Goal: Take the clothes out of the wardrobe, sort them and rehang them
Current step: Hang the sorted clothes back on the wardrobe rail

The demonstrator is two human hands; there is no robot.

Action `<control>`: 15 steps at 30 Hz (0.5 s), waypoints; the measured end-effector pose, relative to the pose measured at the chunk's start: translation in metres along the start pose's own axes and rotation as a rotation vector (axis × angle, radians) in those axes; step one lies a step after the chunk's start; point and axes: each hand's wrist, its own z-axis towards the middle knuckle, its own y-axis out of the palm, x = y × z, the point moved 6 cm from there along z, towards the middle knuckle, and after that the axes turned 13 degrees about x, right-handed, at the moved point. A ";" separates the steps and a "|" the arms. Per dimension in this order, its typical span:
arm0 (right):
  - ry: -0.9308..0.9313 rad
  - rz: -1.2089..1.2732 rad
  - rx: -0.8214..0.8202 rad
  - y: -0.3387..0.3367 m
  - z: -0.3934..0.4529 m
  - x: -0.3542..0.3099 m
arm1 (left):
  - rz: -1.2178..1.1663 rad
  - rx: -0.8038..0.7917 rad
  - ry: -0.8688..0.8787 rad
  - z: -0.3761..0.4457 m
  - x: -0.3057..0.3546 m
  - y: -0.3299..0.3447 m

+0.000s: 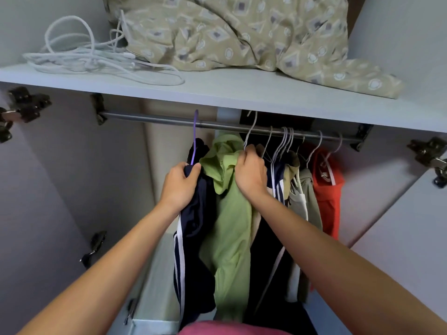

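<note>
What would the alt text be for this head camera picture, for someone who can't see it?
Two bare hands reach into an open wardrobe: the left hand grips a navy striped garment on a purple hanger, the right hand grips a light green garment. More clothes hang on the rail; a patterned quilt and white cord lie on the shelf above.

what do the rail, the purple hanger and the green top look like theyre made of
Rail: likely metal, a grey bar with a dull sheen. Purple hanger: probably plastic or coated wire, thin, smooth and evenly coloured. Green top: soft matte fabric, perhaps cotton knit, since it folds and bunches loosely.
</note>
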 end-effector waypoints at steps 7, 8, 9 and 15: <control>-0.043 -0.177 -0.091 0.014 0.027 0.032 | 0.006 -0.008 0.001 0.009 0.000 0.025; -0.052 -0.202 -0.102 0.014 0.027 0.037 | 0.017 -0.013 -0.003 0.008 0.000 0.028; -0.061 -0.229 -0.105 0.013 0.025 0.042 | 0.031 -0.017 -0.007 0.007 -0.001 0.030; -0.274 -0.284 0.017 0.006 0.016 0.041 | 0.041 -0.031 -0.049 0.005 -0.010 0.041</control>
